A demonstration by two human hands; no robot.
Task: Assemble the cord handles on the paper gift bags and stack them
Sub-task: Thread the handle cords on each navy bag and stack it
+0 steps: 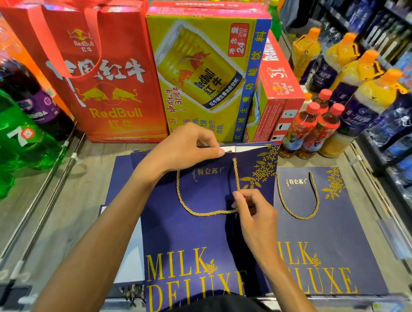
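Note:
A navy paper gift bag with gold "MILK DELUXE" print lies flat in front of me on the shelf. Its gold cord handle loops down the face of the bag. My left hand pinches the bag's top edge by the right-hand hole. My right hand pinches the cord's right strand, which runs straight up to that hole. A second navy bag lies flat to the right with its gold cord handle fitted. More navy bags lie beneath the one I am working on.
A red RedBull gift bag and yellow RedBull cartons stand behind the bags. Green and purple soda bottles are on the left, red-capped and orange juice bottles on the right. Metal shelf rails run along the left.

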